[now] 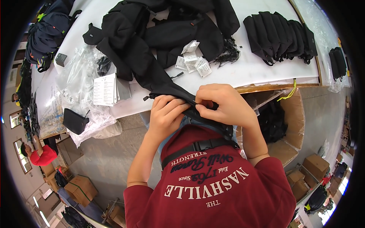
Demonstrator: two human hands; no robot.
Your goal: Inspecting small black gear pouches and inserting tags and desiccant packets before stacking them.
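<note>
A: Where's the black fabric bag (159, 81) now?

B: It drapes off the white table's (258, 70) front edge at centre frame, trailing down toward the person's red shirt (213, 190).

A: And the hands?

B: The left hand (165, 114) has its fingers curled closed, gripping the seam; the right hand (224, 104) pinches the same edge just beside it.

A: How would it handle?

B: Light, soft and floppy, I'd judge. Hold it at the stitched edge, since loose cloth sags. Paper tags (194, 60) lie above.
</note>
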